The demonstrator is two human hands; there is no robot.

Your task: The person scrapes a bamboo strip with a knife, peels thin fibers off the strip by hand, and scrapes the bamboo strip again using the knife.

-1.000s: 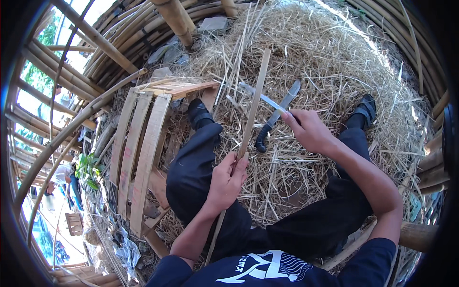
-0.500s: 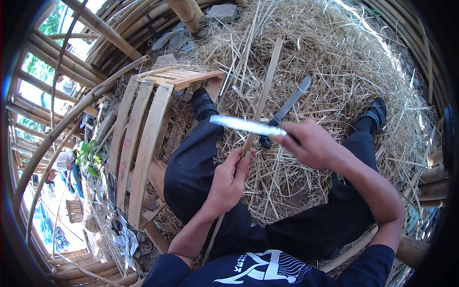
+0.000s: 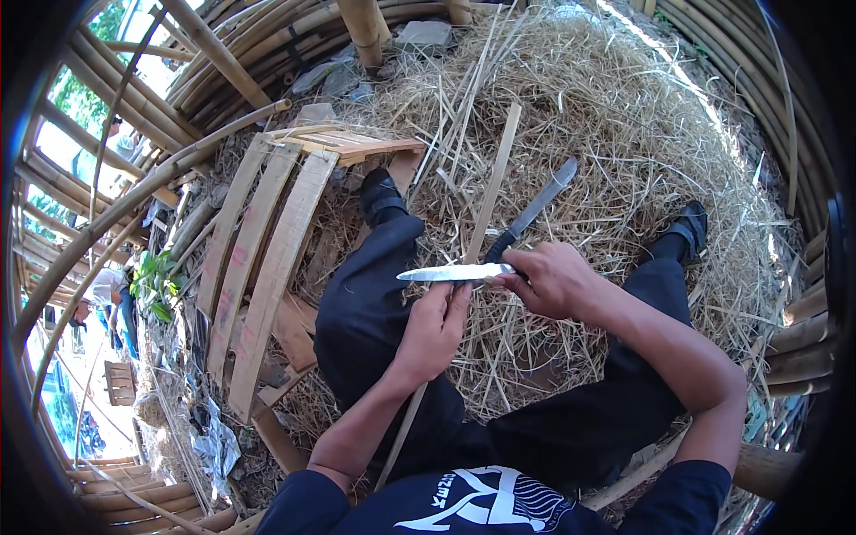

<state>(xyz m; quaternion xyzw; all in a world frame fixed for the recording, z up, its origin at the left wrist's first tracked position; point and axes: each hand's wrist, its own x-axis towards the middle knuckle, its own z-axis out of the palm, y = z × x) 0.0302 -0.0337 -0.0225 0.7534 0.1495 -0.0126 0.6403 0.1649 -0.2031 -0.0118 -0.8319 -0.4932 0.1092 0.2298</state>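
Observation:
My left hand (image 3: 432, 333) is closed around a long, narrow bamboo strip (image 3: 495, 183), which runs from beside my body out over the straw. In my right hand (image 3: 550, 278) is a knife (image 3: 455, 273) with a bright blade pointing left. The blade lies across the strip just beyond my left fingers; whether its edge touches the strip I cannot tell. Beyond my right hand, a second, longer knife (image 3: 542, 201) with a dark handle rests on the straw. Its handle end is hidden behind the knife I hold.
Dry straw (image 3: 624, 134) covers the ground between and beyond my legs. A slatted wooden crate (image 3: 276, 267) stands left of my left leg. Several thin bamboo strips (image 3: 464, 98) lie at the far side. Bamboo poles (image 3: 209, 49) form walls around me. A person (image 3: 109, 290) is outside at the left.
My right hand has moved slightly left and down, bringing the knife blade from above the strip down to beside my left fingers. The view has shifted a little.

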